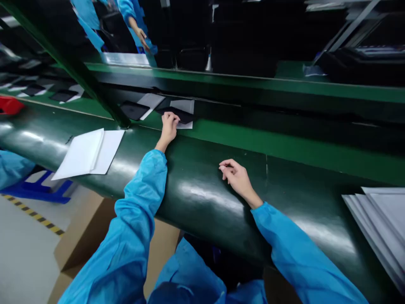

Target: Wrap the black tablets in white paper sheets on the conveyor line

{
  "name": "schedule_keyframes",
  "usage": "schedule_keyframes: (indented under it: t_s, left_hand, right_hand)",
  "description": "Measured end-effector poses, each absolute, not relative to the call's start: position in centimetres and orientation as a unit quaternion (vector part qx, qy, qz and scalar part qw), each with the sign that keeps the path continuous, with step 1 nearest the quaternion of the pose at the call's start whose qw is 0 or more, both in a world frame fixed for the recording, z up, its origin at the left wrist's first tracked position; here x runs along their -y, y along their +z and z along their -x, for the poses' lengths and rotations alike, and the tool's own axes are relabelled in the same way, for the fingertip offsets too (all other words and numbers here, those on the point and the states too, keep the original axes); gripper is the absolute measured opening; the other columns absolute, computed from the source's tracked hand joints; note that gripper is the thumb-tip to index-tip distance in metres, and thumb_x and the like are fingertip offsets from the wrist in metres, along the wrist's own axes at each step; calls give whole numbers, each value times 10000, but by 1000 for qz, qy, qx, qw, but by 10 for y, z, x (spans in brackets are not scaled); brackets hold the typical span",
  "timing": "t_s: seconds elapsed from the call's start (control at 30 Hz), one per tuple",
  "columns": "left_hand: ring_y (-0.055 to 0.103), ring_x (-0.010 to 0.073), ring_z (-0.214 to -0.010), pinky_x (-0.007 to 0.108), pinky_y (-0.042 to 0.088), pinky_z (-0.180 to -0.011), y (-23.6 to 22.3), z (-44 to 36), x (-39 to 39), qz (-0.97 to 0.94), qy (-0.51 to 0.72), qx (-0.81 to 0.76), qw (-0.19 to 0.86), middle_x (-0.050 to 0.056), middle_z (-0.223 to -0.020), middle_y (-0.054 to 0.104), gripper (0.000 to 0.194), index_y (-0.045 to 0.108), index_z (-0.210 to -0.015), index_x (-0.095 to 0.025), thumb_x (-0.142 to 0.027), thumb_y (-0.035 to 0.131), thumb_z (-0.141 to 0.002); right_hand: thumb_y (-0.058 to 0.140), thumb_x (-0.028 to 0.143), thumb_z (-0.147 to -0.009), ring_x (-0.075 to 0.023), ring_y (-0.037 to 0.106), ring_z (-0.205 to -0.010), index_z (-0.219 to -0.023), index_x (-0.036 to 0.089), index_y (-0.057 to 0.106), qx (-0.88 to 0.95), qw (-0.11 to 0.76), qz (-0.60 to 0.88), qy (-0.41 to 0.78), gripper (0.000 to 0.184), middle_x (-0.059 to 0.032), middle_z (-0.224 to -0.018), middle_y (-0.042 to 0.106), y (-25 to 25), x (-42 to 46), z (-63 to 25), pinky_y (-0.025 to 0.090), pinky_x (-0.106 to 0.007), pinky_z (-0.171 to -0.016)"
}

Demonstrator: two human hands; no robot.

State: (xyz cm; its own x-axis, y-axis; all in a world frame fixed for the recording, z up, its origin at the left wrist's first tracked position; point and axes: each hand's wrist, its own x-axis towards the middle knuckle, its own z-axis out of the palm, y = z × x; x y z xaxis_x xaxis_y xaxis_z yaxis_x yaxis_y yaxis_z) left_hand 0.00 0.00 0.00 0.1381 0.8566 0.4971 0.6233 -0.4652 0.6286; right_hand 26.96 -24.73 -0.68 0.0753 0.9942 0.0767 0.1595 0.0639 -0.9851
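Note:
My left hand (170,125) reaches to the far side of the green bench, its fingers closed on the near edge of a thin black flat panel (182,115). That panel is tilted over a white sheet (186,125). Just left of it lies another black panel (135,110) with rounded corners, overlapping a white sheet (152,101). Over the bench's middle hangs my right hand (236,178), fingers loosely curled and apart, with nothing visible in them.
White sheets or envelopes (82,153) lie at the bench's left, and a white stack (379,223) at its right. A slanted green post (72,67) rises behind. An open cardboard box (85,236) stands below. Other people's blue sleeves (126,10) show at the back and left.

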Motion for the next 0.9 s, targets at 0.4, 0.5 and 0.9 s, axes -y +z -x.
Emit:
schedule_keyframes:
  t_s: [0.4,0.5,0.9]
  left_hand:
    - [578,278,-1257,517,481,-1129,-30,-120,135,-890,397,-192,116,134,-1192,610,217,613,-1057,-266,-425,465,-1063]
    - [543,322,-1319,562,433,-1180,-28,-105,107,-839,420,-334,91,176,-1296,570,203,592,-1098,-230,-407,589,-999]
    - [627,303,-1143,449,470,-1063,7,-84,23,-748,275,-593,114,144,-1117,696,103,639,-918,-207,-285,595,-969]
  right_hand:
    - [849,320,-759,-222,770,-1032,-1004,249,709,209,704,376,565,292,-36,-1125,801,-15,221,-300,683,-368,-841]
    - [812,228,-745,-202,763,-1028,-1012,278,697,151,768,376,496,295,4,-1102,796,-23,213,-307,683,-345,-794]
    - [878,228,-682,-236,756,-1105,-940,257,711,157,753,338,543,309,-10,-1041,817,-17,208,-303,683,-401,-902]
